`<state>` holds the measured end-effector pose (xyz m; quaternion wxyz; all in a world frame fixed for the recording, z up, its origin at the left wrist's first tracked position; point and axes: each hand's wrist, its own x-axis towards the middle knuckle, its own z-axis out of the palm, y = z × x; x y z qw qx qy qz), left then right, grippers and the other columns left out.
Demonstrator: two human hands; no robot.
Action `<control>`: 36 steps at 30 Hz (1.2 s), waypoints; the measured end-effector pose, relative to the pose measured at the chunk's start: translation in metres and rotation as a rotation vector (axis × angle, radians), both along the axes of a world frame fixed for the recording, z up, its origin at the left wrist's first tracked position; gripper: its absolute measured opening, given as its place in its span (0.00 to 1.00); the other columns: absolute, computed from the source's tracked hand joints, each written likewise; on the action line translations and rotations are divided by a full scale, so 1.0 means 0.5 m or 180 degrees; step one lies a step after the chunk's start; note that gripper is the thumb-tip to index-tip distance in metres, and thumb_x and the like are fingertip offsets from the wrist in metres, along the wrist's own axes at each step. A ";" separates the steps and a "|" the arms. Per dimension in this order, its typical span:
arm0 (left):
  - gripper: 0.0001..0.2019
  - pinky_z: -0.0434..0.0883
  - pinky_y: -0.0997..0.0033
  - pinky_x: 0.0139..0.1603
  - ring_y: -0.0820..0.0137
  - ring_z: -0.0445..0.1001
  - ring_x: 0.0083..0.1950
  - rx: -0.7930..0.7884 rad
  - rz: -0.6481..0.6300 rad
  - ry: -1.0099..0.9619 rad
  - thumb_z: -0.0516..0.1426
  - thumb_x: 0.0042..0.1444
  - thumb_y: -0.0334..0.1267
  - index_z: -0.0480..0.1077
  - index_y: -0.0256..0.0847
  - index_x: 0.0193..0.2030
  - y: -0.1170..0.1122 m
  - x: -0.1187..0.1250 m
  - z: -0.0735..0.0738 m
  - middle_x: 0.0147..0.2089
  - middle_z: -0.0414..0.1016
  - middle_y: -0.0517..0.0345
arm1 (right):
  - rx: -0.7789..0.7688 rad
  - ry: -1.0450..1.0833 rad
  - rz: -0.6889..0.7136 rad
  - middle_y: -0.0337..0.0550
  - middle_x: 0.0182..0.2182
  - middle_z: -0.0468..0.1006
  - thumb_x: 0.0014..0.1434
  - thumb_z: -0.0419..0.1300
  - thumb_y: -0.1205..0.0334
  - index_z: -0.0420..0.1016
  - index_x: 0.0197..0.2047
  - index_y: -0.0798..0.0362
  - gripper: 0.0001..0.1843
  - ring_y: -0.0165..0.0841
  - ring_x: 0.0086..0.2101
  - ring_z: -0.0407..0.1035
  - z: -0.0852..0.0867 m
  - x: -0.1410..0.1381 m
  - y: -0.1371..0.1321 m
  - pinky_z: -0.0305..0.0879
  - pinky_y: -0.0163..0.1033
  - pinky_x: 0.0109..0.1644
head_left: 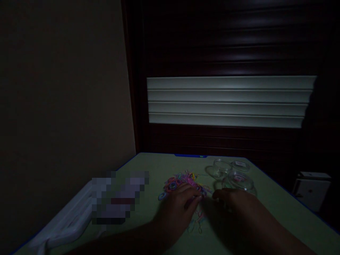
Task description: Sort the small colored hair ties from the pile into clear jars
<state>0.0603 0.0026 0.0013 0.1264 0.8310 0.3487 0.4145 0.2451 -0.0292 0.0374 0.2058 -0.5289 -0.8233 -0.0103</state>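
Observation:
The scene is dim. A heap of small coloured rubber bands (183,180) lies on a pale green table (148,212). My left hand (177,209) rests palm down at the near edge of the heap, its fingers bent onto the bands. My right hand (233,202) lies just right of it, fingertips curled toward the same spot; what they pinch is too dark to make out. Loose bands (195,223) lie between and below the hands. A clear glass jar (240,182) stands right behind my right hand.
Two clear lids or small jars (221,168) sit further back right. A white cloth or plastic item (66,223) lies along the table's left edge beside a blurred-out patch. A wall is on the left, a dark shutter with a lit band behind, and a white box (310,189) off the table's right.

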 end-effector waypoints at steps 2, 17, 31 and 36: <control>0.07 0.64 0.71 0.43 0.70 0.68 0.41 0.0098 0.0029 0.0182 0.51 0.59 0.29 0.69 0.40 0.37 0.005 -0.003 0.004 0.37 0.71 0.58 | 0.0006 0.0089 0.0026 0.40 0.23 0.74 0.57 0.48 0.64 0.71 0.26 0.50 0.12 0.28 0.21 0.67 -0.006 0.002 0.001 0.54 0.31 0.22; 0.06 0.62 0.66 0.45 0.65 0.65 0.42 0.0816 0.0126 0.1815 0.52 0.55 0.26 0.68 0.38 0.36 0.058 0.040 0.044 0.37 0.70 0.55 | 0.0016 0.0223 0.0043 0.41 0.24 0.75 0.56 0.49 0.63 0.71 0.27 0.51 0.12 0.29 0.24 0.68 0.015 0.004 0.003 0.55 0.32 0.26; 0.06 0.62 0.65 0.42 0.66 0.67 0.39 0.0752 0.0121 0.1479 0.52 0.55 0.27 0.70 0.38 0.34 0.061 0.024 0.040 0.34 0.71 0.55 | 0.0002 0.0214 0.0053 0.41 0.24 0.75 0.56 0.48 0.63 0.70 0.27 0.51 0.11 0.29 0.24 0.68 0.020 0.006 0.002 0.55 0.32 0.26; 0.09 0.65 0.68 0.43 0.68 0.69 0.40 0.0311 0.0076 0.0625 0.52 0.57 0.27 0.72 0.40 0.37 0.041 0.018 0.048 0.36 0.73 0.56 | 0.0070 0.0201 0.0035 0.39 0.23 0.73 0.55 0.48 0.65 0.67 0.25 0.51 0.11 0.29 0.22 0.66 0.023 0.007 0.000 0.53 0.33 0.25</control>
